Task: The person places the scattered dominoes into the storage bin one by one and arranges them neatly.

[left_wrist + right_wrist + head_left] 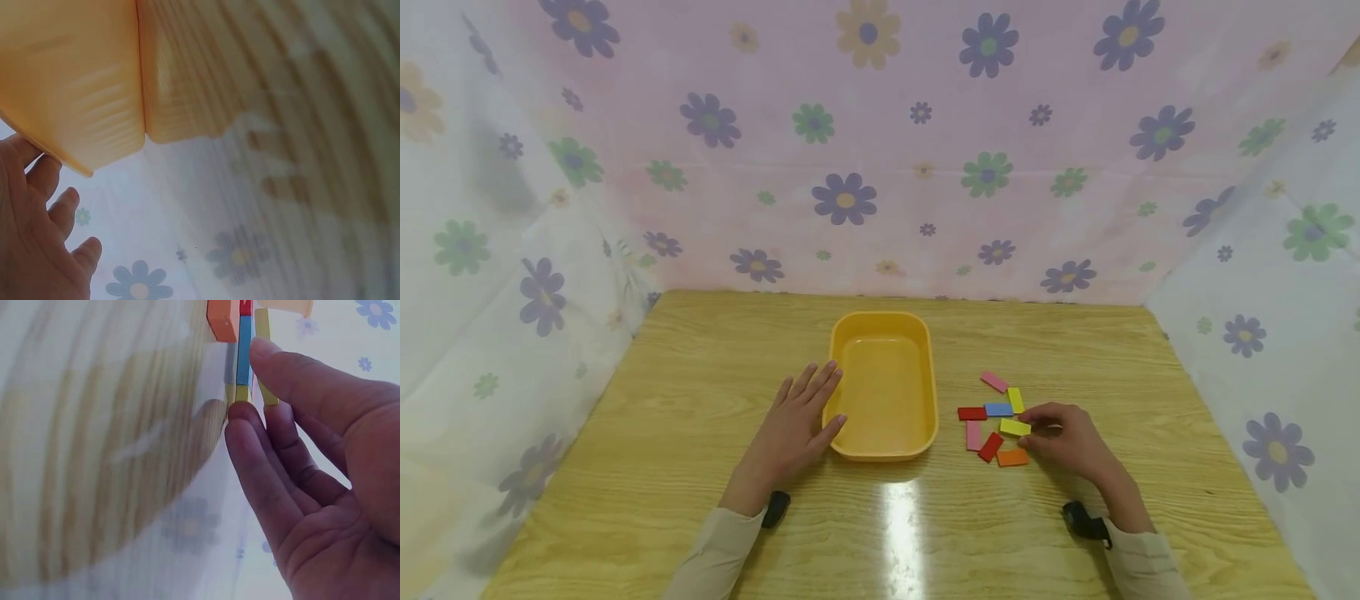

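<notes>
A yellow rectangular block (1015, 427) is pinched between the thumb and fingers of my right hand (1070, 437), raised a little over the table in the right wrist view. Around it lie a blue block (998, 410), another yellow block (1016, 400), an orange block (1012, 457), two red blocks and two pink blocks (995, 382). My left hand (793, 428) rests with straight fingers at the left rim of a yellow plastic tub (887, 457). In the left wrist view, its fingertips touch the tub's edge.
The wood-grain table (715, 358) meets a flowered cloth (895, 242) at the back and both sides. A red block (972, 413) and a pink block (973, 435) lie nearest the tub's right side. Dark wrist devices sit on both wrists.
</notes>
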The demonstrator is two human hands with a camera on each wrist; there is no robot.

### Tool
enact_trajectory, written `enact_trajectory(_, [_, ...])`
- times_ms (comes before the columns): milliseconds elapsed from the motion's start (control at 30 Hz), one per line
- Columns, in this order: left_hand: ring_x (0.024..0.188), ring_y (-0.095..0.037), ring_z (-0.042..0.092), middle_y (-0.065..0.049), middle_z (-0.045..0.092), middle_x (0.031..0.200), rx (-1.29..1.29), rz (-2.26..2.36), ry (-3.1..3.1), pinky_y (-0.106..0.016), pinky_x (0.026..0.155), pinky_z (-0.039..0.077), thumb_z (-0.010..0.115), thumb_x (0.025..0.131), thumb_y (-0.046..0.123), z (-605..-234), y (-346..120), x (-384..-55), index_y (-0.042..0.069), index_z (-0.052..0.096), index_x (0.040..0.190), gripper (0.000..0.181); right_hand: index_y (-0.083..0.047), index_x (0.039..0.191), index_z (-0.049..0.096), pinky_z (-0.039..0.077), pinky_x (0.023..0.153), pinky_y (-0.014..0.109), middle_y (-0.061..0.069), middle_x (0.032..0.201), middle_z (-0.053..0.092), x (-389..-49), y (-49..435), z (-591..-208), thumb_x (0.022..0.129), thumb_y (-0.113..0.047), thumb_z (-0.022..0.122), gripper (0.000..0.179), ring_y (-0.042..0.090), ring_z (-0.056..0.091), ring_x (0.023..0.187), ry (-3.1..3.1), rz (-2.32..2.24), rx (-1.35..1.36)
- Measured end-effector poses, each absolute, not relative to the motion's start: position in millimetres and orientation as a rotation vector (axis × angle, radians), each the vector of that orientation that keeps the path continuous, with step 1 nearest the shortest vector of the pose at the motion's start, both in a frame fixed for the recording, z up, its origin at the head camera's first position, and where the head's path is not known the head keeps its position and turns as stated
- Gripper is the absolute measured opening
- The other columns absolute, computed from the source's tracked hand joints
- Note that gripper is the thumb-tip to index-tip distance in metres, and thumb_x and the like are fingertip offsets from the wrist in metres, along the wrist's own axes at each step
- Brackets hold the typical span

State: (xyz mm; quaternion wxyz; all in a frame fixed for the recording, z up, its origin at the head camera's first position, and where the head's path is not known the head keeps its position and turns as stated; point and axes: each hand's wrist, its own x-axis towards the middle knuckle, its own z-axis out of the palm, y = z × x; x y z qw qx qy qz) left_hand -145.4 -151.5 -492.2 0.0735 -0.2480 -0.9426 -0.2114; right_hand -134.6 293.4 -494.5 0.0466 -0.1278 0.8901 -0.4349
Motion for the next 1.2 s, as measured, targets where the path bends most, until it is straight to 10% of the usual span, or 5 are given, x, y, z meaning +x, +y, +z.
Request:
enact_trajectory(633, [0.156, -0.029, 0.020, 0.001, 0.023, 0.169, -0.723, -0.641, -2.892, -0.058, 0.125, 0.014, 0.049, 0.106, 0.044, -491, -152, -145, 0.015, 0.030, 0.162, 0.066, 0.001, 0.108, 0.075, 0.059, 0.073, 0.023, 0.019, 0.109, 0.072, -122, 278, -494, 0.084, -0.001, 0.081, 0.025, 0.010, 0.071, 0.088, 2.648, -1.685, -0.284])
enact_trajectory(1200, [0.156, -0.030, 0.021, -0.001, 0.024, 0.168, -0.717, -0.620, -2.906, -0.059, 0.124, 0.014, 0.050, 0.106, 0.044, -488, -152, -145, 0.013, 0.030, 0.161, 0.067, 0.019, 0.126, 0.059, 0.061, 0.074, 0.024, -0.012, 0.102, 0.074, -124, 246, -506, 0.093, 0.004, 0.070, 0.038, 0.005, 0.071, 0.090, 2.256, -2.161, -0.053])
